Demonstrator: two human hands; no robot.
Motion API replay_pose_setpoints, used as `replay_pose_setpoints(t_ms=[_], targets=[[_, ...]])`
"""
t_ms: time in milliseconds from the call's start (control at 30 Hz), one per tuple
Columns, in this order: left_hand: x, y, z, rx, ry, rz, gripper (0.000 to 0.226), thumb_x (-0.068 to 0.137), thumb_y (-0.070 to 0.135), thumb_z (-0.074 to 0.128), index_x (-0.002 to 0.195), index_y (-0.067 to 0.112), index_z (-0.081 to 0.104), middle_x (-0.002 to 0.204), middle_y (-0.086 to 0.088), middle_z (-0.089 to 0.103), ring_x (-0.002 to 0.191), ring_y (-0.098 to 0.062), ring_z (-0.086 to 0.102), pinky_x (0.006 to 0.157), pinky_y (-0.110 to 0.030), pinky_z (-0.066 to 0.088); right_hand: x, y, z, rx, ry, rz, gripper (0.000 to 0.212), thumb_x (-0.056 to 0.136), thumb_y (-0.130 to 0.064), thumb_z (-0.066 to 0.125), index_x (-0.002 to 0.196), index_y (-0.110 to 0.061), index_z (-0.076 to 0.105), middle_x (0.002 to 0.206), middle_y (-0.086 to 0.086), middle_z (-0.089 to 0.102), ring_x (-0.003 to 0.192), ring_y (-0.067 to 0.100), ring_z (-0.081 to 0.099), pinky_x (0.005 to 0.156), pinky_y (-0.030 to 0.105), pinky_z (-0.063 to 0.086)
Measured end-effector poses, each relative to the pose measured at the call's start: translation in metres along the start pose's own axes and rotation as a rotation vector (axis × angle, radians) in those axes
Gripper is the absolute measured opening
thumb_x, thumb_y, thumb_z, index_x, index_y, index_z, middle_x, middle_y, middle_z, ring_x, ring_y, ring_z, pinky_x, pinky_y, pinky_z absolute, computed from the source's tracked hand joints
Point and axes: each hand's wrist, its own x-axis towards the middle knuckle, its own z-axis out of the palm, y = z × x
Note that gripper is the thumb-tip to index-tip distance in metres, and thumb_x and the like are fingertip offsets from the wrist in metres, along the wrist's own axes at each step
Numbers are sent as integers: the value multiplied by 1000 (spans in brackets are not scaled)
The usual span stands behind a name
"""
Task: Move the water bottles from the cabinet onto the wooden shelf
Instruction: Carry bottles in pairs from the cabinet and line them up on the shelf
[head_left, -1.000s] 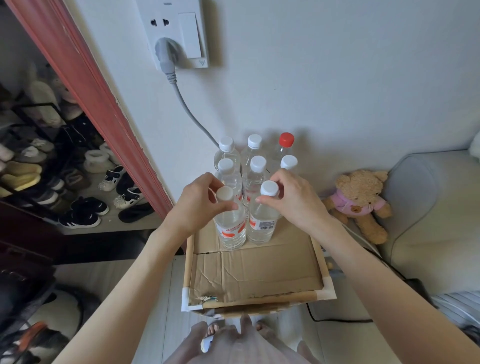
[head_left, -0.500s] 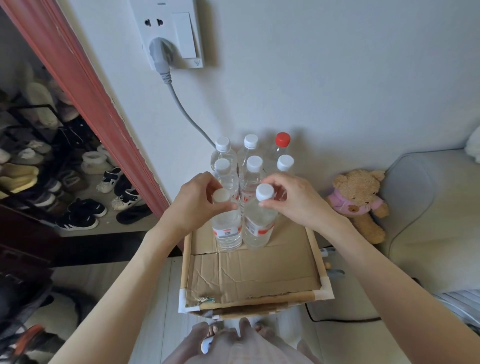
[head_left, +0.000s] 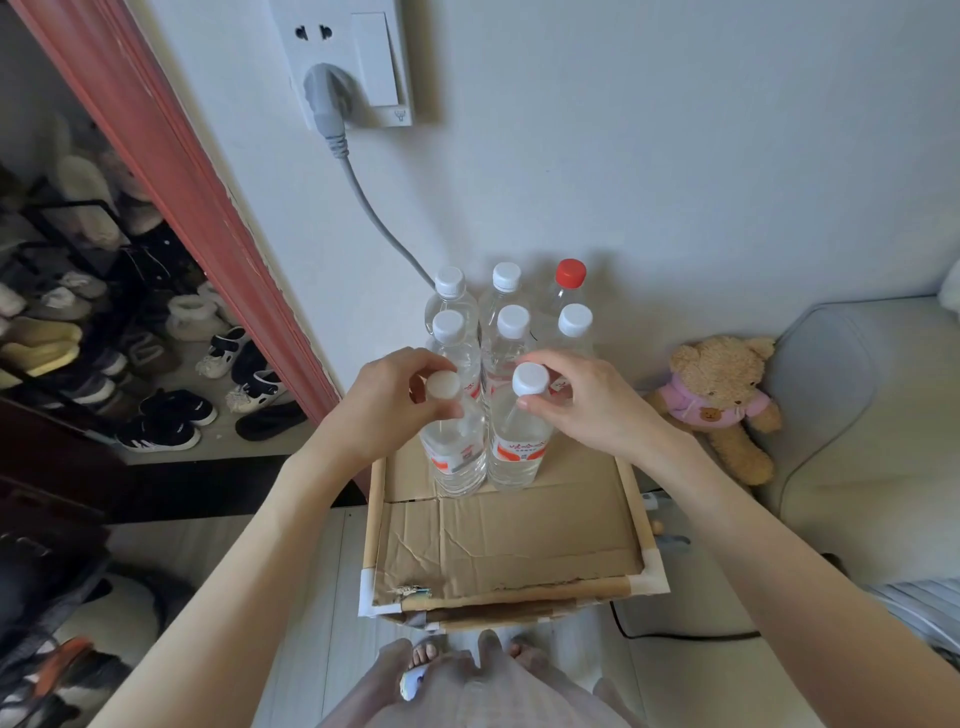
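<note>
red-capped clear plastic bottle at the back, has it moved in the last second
No. The red-capped clear plastic bottle sits unchanged against the white wall socket.

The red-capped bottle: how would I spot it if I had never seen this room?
Find the cardboard-lined wooden shelf against the white wall, where eight water bottles stand in rows. Look to the back row, right end, nearest the teddy bear. The red-capped bottle is the only one without a white cap.

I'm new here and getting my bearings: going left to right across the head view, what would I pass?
Rack of shoes → red wooden door frame → clear plastic water bottles with white caps → tan teddy bear in pink shirt → grey sofa.
</note>
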Motion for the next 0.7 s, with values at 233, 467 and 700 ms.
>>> replay_pose_setpoints(t_ms=[233, 467, 700], targets=[[1, 0, 6, -31, -1, -54, 44, 66, 27, 79, 99, 15, 53, 93, 3, 55, 71, -11, 48, 62, -15, 40, 1, -3, 3, 11, 45, 33, 32, 76, -30, 69, 104, -18, 57, 92, 0, 63, 80, 17, 55, 79, 37, 47], [3, 1, 4, 5, -19, 7, 33, 77, 7, 67, 108, 13, 57, 95, 1, 55, 83, -22, 54, 70, -13, 40, 4, -9, 5, -63, 66, -19, 26, 81, -28, 65, 102, -17, 57, 84, -6, 56, 76, 16, 49, 71, 34, 41], [4, 0, 20, 17, 108, 52, 33, 79, 7, 64, 110, 8, 55, 103, -4, 54, 77, -17, 50, 68, -14, 33, 6, -10, 5, -72, 57, -43, 22, 84, -21, 61, 104, -15, 54, 84, -10, 48, 73, 13, 40, 68, 27, 31]])
